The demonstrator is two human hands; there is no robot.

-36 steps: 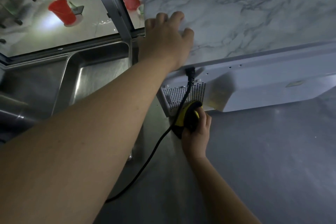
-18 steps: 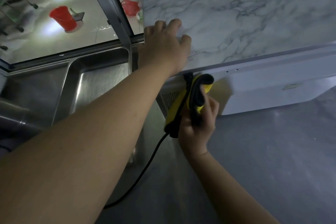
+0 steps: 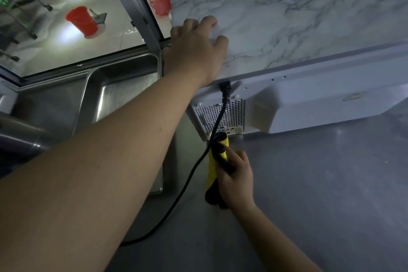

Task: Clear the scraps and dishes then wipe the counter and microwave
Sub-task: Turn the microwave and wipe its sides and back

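Observation:
The white microwave [image 3: 309,106] with a marble-patterned top stands on the grey counter [image 3: 331,183], its vented back turned toward me. My left hand [image 3: 196,51] rests flat on the near left corner of its top, fingers spread. My right hand [image 3: 237,181] grips a yellow and black cloth [image 3: 213,172]. The cloth's upper end touches the bottom corner of the back panel, just below the vent grille. A black power cord [image 3: 187,181] runs from the back panel, past the cloth, down across the counter.
A steel sink [image 3: 123,88] lies left of the microwave, under my left forearm. Behind it is a window frame [image 3: 132,6]. Through the glass show a red bucket [image 3: 81,20] and a red bag [image 3: 161,5] on a pale floor.
My right hand had lifted the cloth up the microwave's back panel, then brought it down to the bottom corner by the counter. My left hand stayed on the top.

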